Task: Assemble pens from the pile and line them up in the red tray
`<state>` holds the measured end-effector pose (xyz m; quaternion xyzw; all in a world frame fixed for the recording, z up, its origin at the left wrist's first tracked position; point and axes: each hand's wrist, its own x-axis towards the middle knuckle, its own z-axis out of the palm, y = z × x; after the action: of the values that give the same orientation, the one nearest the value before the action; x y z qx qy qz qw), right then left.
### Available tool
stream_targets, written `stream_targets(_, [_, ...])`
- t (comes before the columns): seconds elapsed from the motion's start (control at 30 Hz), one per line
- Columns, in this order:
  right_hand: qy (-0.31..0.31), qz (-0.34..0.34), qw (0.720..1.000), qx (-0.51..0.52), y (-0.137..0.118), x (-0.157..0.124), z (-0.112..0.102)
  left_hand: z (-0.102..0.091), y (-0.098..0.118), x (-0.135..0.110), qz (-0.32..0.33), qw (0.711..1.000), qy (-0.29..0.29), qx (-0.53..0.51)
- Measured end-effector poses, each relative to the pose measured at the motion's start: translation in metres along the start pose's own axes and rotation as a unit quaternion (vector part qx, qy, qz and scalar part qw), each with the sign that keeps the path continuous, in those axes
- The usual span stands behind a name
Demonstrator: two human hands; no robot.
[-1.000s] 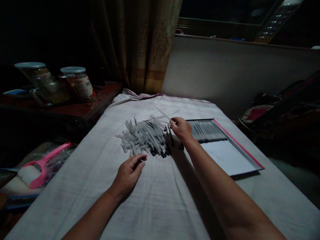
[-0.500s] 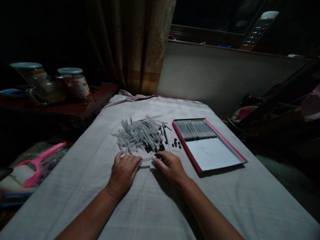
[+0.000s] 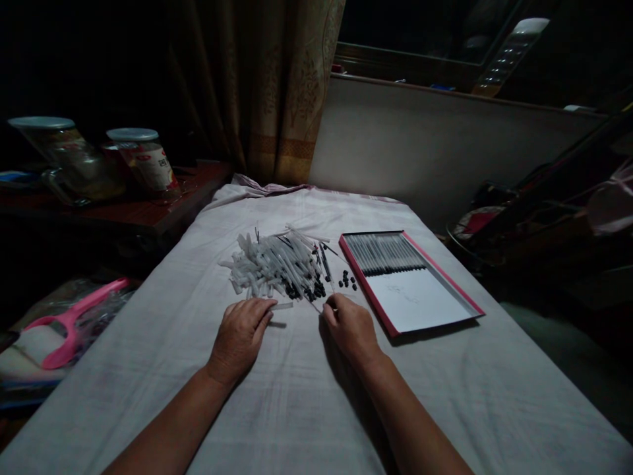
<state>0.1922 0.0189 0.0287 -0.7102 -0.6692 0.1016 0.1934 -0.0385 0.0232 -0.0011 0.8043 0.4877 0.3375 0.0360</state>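
Observation:
My left hand (image 3: 242, 333) is closed near the front of the pile. From its fingertips a short translucent pen piece (image 3: 283, 305) sticks out to the right; whether cap or barrel I cannot tell. My right hand (image 3: 350, 324) is pinched on a thin rod (image 3: 313, 306) that looks like a pen refill, its tip pointing left and away. A gap separates the hands. Beyond them lies a heap of translucent pen parts (image 3: 277, 260), with black plugs (image 3: 316, 289) at its near right edge. Several loose black plugs (image 3: 346, 280) lie further right.
A shallow pink-edged box (image 3: 420, 303) at right holds a row of pens (image 3: 383, 253). White cloth (image 3: 277, 409) covers the table. A dark side table (image 3: 182, 204) with lidded jars (image 3: 148, 165) stands at left, above a pink-handled object (image 3: 74, 323).
My hands have drawn apart, the right one moving right with the thin rod. The translucent piece, earlier spanning both hands, now shows only at my left fingertips. The view has shifted slightly.

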Motion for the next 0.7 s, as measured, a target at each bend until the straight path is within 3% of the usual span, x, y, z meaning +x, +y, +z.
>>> stream_targets(0.1, [0.077,0.028,0.980,0.182,0.021,-0.007,-0.002,0.000,0.000,0.000,0.006,1.000,0.003,-0.002])
stream_targets(0.23, [0.152,0.084,0.904,0.391,0.035,-0.008,0.002,0.000,-0.001,0.000,0.018,1.000,0.004,-0.009])
stream_targets(0.47, [0.198,0.173,0.802,0.536,0.030,-0.007,-0.010,0.000,-0.002,-0.001,0.016,1.000,0.005,-0.006])
stream_targets(0.7, [0.174,0.147,0.800,0.555,0.025,-0.011,-0.016,0.000,-0.001,0.000,0.038,0.999,0.016,-0.002])
